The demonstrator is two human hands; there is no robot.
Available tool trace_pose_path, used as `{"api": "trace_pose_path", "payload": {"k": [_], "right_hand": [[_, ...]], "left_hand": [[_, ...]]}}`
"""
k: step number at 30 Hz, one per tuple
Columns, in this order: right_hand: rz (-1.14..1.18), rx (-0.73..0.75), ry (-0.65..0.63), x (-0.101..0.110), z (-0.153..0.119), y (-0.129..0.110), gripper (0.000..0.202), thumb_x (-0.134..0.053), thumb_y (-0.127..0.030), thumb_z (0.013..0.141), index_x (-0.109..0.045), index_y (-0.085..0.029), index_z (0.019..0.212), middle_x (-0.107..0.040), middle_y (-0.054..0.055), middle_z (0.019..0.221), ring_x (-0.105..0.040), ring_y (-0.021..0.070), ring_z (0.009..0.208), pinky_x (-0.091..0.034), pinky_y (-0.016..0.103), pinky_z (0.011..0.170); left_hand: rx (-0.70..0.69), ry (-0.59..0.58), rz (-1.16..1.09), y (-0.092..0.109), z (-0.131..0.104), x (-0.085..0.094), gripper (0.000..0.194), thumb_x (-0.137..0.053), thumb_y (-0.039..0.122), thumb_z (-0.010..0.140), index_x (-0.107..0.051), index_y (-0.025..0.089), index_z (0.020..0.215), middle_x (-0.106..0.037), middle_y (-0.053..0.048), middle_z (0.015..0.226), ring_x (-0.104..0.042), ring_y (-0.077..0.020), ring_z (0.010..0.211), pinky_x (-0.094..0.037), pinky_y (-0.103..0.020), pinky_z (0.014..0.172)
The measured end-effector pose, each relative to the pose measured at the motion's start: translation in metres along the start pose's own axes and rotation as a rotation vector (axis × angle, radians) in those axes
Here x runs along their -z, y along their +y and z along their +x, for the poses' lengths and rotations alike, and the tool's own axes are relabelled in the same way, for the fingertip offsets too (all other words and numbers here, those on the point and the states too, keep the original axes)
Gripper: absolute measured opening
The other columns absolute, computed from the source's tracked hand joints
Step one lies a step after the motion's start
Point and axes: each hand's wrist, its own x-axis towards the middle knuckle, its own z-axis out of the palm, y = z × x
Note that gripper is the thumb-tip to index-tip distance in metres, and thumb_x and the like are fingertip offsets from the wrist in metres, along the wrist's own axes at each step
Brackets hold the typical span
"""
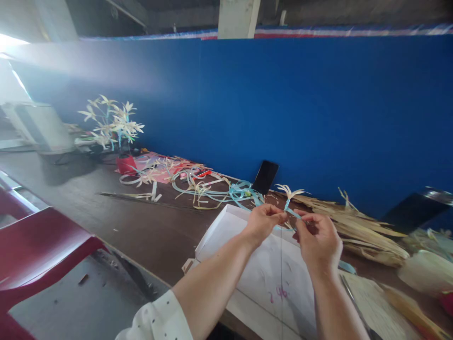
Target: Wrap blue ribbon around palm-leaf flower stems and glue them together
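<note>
Over the box's (260,269) far edge, the left hand (265,219) pinches the flower (289,193) by its stem, bloom up, while the right hand (318,233) grips the tape (294,214) leading off it. For neat winding, tape tension should probably be even, each turn slanted and overlapping. Beyond the box leans a phone (266,176).

flower (289,192) in left grip (264,222), ribbon (293,213) in right grip (320,240)

Brown table (161,236); on it: white box (262,283) at near edge, dried husks (368,230) right, red pot (126,165) left.
</note>
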Motion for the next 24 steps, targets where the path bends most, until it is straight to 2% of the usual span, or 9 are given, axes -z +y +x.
{"api": "trace_pose_path", "payload": {"k": [3,6,11,14,20,24], "right_hand": [[0.115,-0.001,-0.031,-0.0020,-0.0009,-0.0003,0.015,-0.063,-0.020,0.067,-0.050,-0.021,0.075,-0.069,0.004,0.089,-0.058,0.0125,0.045,-0.043,0.023,0.039],[0.182,0.066,-0.020,-0.0019,-0.0001,0.0018,0.013,-0.062,-0.019,0.068,-0.051,-0.021,0.075,-0.068,0.004,0.084,-0.065,0.0170,0.061,-0.051,0.027,0.054],[0.150,0.145,-0.015,0.0001,0.0015,0.0061,0.007,-0.061,-0.022,0.071,-0.054,-0.021,0.073,-0.067,0.004,0.083,-0.066,0.0203,0.075,-0.051,0.031,0.067],[0.159,0.119,-0.045,0.0004,0.0015,0.0078,0.007,-0.060,-0.022,0.072,-0.054,-0.021,0.074,-0.068,0.005,0.085,-0.066,0.0212,0.080,-0.051,0.033,0.071],[0.138,0.049,-0.074,0.0024,0.0024,0.0089,0.007,-0.060,-0.017,0.069,-0.055,-0.021,0.071,-0.068,0.003,0.083,-0.065,0.0196,0.075,-0.049,0.031,0.069],[0.239,-0.024,-0.097,0.0042,0.0027,0.0091,0.007,-0.061,-0.016,0.068,-0.056,-0.020,0.072,-0.068,0.003,0.085,-0.065,0.0203,0.079,-0.049,0.032,0.072]], "left_hand": [[0.002,-0.009,0.003,0.0019,-0.0016,0.0002,0.019,-0.068,0.028,0.064,-0.059,0.013,0.070,-0.061,-0.002,0.067,-0.055,-0.0099,0.064,-0.044,-0.025,0.071],[-0.001,-0.017,0.011,0.0021,-0.0014,0.0009,0.020,-0.069,0.030,0.064,-0.059,0.013,0.070,-0.060,-0.001,0.067,-0.054,-0.0093,0.063,-0.043,-0.024,0.069],[-0.005,-0.010,0.038,0.0011,0.0004,0.0018,0.021,-0.068,0.031,0.065,-0.059,0.013,0.070,-0.060,-0.001,0.066,-0.053,-0.0088,0.062,-0.042,-0.024,0.069],[-0.008,-0.020,0.030,0.0007,0.0007,0.0018,0.021,-0.068,0.032,0.066,-0.059,0.013,0.071,-0.060,-0.001,0.067,-0.053,-0.0089,0.063,-0.042,-0.024,0.070],[-0.010,-0.024,0.033,0.0017,-0.0002,0.0008,0.020,-0.068,0.031,0.066,-0.059,0.013,0.069,-0.059,-0.001,0.066,-0.052,-0.0086,0.062,-0.042,-0.023,0.069],[0.008,-0.031,0.033,0.0029,-0.0011,0.0002,0.020,-0.068,0.031,0.066,-0.058,0.013,0.069,-0.059,0.000,0.065,-0.052,-0.0084,0.062,-0.041,-0.022,0.068]]}}
